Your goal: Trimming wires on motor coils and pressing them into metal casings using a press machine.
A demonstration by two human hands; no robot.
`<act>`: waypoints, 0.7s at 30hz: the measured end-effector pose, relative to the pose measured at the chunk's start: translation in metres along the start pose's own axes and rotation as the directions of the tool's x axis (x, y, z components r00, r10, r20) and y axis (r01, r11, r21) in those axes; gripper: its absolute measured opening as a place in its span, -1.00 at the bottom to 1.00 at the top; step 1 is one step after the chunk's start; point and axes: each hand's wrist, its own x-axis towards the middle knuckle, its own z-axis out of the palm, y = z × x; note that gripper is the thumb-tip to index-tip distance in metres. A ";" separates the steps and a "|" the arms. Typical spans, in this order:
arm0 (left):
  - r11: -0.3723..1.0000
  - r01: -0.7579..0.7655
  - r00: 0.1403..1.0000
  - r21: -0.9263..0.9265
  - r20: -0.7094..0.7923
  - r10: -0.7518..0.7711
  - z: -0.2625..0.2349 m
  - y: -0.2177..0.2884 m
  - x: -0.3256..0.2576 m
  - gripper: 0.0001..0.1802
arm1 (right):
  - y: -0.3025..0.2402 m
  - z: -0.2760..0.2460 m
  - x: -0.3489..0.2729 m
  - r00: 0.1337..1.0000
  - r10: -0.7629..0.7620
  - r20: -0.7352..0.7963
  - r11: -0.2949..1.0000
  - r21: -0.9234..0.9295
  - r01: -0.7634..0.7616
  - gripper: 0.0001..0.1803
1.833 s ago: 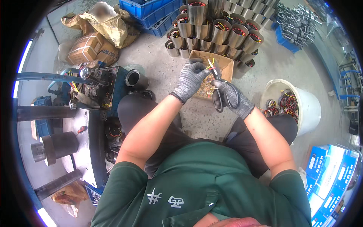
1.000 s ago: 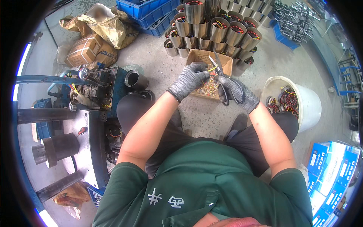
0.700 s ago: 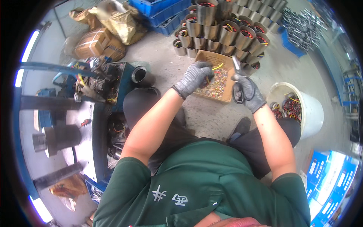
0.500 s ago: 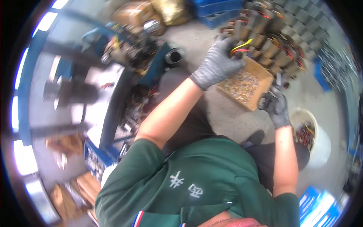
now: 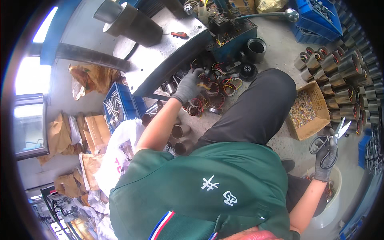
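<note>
My left hand (image 5: 187, 89), in a grey glove, reaches over a pile of motor stators (image 5: 215, 89) with red and yellow wires. Its fingers are apart and I see nothing held between them. In my gloved right hand (image 5: 328, 156) is a pair of scissors (image 5: 342, 129), dark loops round the fingers and bright blades pointing up and away. Beyond that hand lies a cardboard box (image 5: 322, 109) holding many small coloured wire clippings. Rows of metal cylinders (image 5: 347, 66), several with coloured wires inside, are stacked at the far right.
A metal bench (image 5: 168, 50) with a red-handled screwdriver (image 5: 179, 35) stands at the far left. Near it are bare metal sleeves (image 5: 182, 131) and a blue bin of metal shafts (image 5: 127, 99). A white bucket (image 5: 335, 192) stands by my right forearm. Blue crates (image 5: 310, 20) lie farther off.
My view has swung left. My left hand has gone from beside the cardboard box to the stator pile, and the wired part it held is no longer in it. The scissors stay in my right hand.
</note>
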 end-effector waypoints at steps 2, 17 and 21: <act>0.997 0.070 0.997 -0.030 0.024 -0.070 0.037 -0.062 -0.026 -0.35 | 0.000 -0.010 0.003 1.000 0.001 0.029 1.000 -0.004 -0.001 -0.34; 0.825 0.514 0.810 -0.237 -0.181 -0.557 0.146 -0.183 -0.043 -0.47 | -0.011 -0.009 0.012 0.997 -0.031 -0.077 0.963 -0.271 0.009 -0.41; 0.803 0.450 0.872 -0.392 -0.003 -0.490 0.138 -0.174 -0.044 -0.39 | -0.043 -0.032 0.000 0.945 -0.291 -0.147 0.680 -0.727 0.096 -0.31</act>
